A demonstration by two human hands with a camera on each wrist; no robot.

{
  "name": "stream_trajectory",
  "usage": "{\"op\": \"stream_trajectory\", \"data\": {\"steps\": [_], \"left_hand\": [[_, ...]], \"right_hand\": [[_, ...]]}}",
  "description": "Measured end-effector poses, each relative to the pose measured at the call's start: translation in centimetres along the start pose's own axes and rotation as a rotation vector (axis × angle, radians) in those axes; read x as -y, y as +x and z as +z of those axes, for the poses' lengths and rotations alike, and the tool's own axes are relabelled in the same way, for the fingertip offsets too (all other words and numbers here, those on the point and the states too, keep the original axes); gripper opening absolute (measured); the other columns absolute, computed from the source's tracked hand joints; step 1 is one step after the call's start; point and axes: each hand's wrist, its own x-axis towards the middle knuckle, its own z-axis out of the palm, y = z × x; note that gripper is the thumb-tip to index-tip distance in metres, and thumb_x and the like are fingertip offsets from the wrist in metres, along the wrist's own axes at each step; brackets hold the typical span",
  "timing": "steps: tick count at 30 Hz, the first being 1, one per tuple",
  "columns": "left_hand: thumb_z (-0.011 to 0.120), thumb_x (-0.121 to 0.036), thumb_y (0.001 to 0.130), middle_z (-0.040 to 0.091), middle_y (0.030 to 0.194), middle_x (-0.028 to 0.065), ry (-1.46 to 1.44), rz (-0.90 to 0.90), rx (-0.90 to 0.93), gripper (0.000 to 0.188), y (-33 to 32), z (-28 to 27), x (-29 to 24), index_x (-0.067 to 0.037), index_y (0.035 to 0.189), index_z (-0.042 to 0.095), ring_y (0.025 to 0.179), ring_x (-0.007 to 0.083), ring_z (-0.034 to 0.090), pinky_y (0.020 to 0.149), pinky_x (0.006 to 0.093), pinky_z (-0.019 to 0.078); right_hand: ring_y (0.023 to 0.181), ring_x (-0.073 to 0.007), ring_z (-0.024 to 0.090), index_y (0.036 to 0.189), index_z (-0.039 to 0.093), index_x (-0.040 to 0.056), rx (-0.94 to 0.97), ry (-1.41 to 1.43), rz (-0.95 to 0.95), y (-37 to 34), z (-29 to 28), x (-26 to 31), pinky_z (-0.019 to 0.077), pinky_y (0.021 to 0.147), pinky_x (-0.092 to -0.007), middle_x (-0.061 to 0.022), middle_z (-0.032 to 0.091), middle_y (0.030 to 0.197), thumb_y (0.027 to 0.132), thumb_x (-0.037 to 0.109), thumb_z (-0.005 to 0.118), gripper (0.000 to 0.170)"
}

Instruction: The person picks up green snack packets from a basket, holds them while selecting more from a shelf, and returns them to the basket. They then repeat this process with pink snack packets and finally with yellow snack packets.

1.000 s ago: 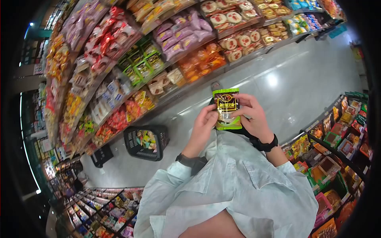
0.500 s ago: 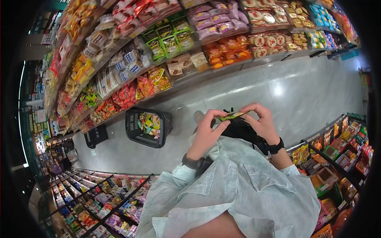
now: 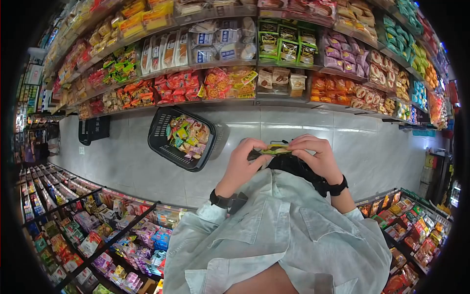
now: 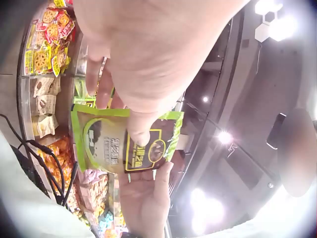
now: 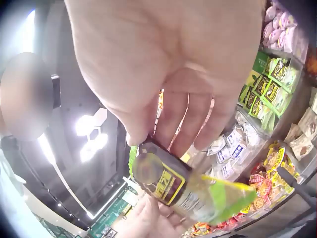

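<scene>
A small green-edged snack packet (image 3: pixel 275 148) with a dark label and yellow print is held between both hands in front of the body. My left hand (image 3: pixel 246 160) pinches one end of it between thumb and fingers; in the left wrist view that thumb lies across the label of the packet (image 4: pixel 106 146). At the other end, my right hand (image 3: pixel 316 156) grips the packet, thumb below and fingers above. Seen from the head, the packet is nearly edge-on. The right wrist view shows its printed face (image 5: pixel 171 186) bulging below the palm.
A black shopping basket (image 3: pixel 155 132) with several wrapped snacks inside stands on the floor to the left. Ahead run shelves of packaged snacks, including matching green packets (image 3: pixel 288 50). Low racks (image 3: pixel 103 230) flank the left and right rear. A second black basket (image 3: pixel 94 130) sits farther left.
The packet has tipped from facing up to nearly edge-on, still in both hands. The head view has turned left, so the shelves now lie straight ahead.
</scene>
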Motion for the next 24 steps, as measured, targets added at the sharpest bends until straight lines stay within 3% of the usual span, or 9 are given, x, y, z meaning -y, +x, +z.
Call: {"op": "stream_trajectory", "data": {"steps": [2,5,8,11,12,14,17,20,24], "left_hand": [[0.081,-0.011,0.087,0.071,0.101,0.0102,0.027,0.023,-0.006,0.023,0.5,-1.7,-0.9,-0.002,0.102,0.068,0.094,0.0291,0.066,0.083,0.0380,0.0522],[0.080,-0.015,0.089,0.070,0.098,0.0103,0.135,-0.004,-0.001,0.024,0.6,-2.3,2.0,-0.003,0.107,0.069,0.093,0.0298,0.067,0.083,0.0364,0.0527],[0.078,-0.016,0.092,0.071,0.100,0.0113,0.077,-0.151,-0.041,0.022,1.3,-2.1,2.9,-0.002,0.107,0.070,0.095,0.0262,0.068,0.084,0.0353,0.0529],[0.074,-0.014,0.096,0.073,0.105,0.0110,-0.137,-0.273,-0.092,0.025,2.8,-1.9,3.1,-0.001,0.117,0.068,0.099,0.0218,0.070,0.086,0.0339,0.0540],[0.073,-0.014,0.097,0.074,0.107,0.0109,-0.182,-0.284,-0.123,0.029,3.6,-1.7,3.3,-0.002,0.121,0.066,0.100,0.0208,0.070,0.087,0.0337,0.0543],[0.071,-0.012,0.098,0.074,0.111,0.0106,-0.270,-0.300,-0.181,0.036,5.7,-1.2,3.6,-0.002,0.131,0.063,0.102,0.0186,0.070,0.090,0.0333,0.0551],[0.070,-0.011,0.099,0.074,0.113,0.0096,-0.166,-0.255,-0.196,0.046,9.5,-1.6,3.5,-0.004,0.142,0.057,0.103,0.0192,0.071,0.093,0.0335,0.0554],[0.068,-0.009,0.101,0.071,0.115,0.0088,-0.061,-0.306,-0.195,0.039,12.7,-2.1,2.5,-0.003,0.138,0.058,0.105,0.0155,0.068,0.095,0.0311,0.0529],[0.066,-0.009,0.102,0.071,0.114,0.0062,-0.014,-0.373,-0.239,0.033,16.3,-1.1,2.7,-0.003,0.134,0.059,0.104,0.0126,0.066,0.095,0.0292,0.0515]], "right_hand": [[0.096,-0.0243,0.074,0.104,0.080,0.0026,0.071,0.084,0.074,1.5,0.1,0.5,0.0570,0.089,-0.0340,-0.0102,0.079,0.103,0.093,0.007,0.076,0.012],[0.100,-0.0221,0.074,0.113,0.076,0.0004,0.075,0.077,0.119,3.7,1.1,-0.1,0.0571,0.090,-0.0327,-0.0105,0.078,0.107,0.095,0.006,0.075,0.020],[0.111,-0.0207,0.072,0.128,0.067,-0.0016,0.094,0.328,0.188,5.9,2.2,0.1,0.0547,0.101,-0.0343,-0.0090,0.075,0.118,0.095,0.002,0.073,0.034],[0.113,-0.0194,0.071,0.136,0.059,-0.0028,0.298,0.166,0.298,8.7,1.3,-1.0,0.0528,0.106,-0.0350,-0.0095,0.071,0.125,0.095,0.003,0.074,0.044],[0.114,-0.0170,0.070,0.133,0.061,-0.0016,0.316,0.204,0.324,9.5,1.1,-2.2,0.0533,0.105,-0.0342,-0.0085,0.071,0.125,0.096,0.003,0.074,0.039],[0.113,-0.0149,0.069,0.131,0.061,-0.0014,0.260,0.275,0.343,11.4,0.3,-4.8,0.0540,0.102,-0.0325,-0.0070,0.071,0.123,0.097,0.003,0.073,0.036],[0.108,-0.0102,0.067,0.125,0.059,-0.0008,0.131,0.307,0.333,15.5,-3.0,-8.1,0.0542,0.094,-0.0279,-0.0027,0.070,0.118,0.100,0.001,0.069,0.028],[0.103,-0.0097,0.066,0.127,0.061,-0.0002,-0.103,0.432,0.275,20.3,-6.3,-13.6,0.0536,0.090,-0.0279,-0.0038,0.073,0.111,0.099,0.006,0.071,0.030],[0.099,-0.0110,0.065,0.130,0.061,0.0022,-0.224,0.465,0.470,24.9,-11.3,-19.9,0.0517,0.088,-0.0260,-0.0032,0.073,0.110,0.101,0.011,0.069,0.031]]}}
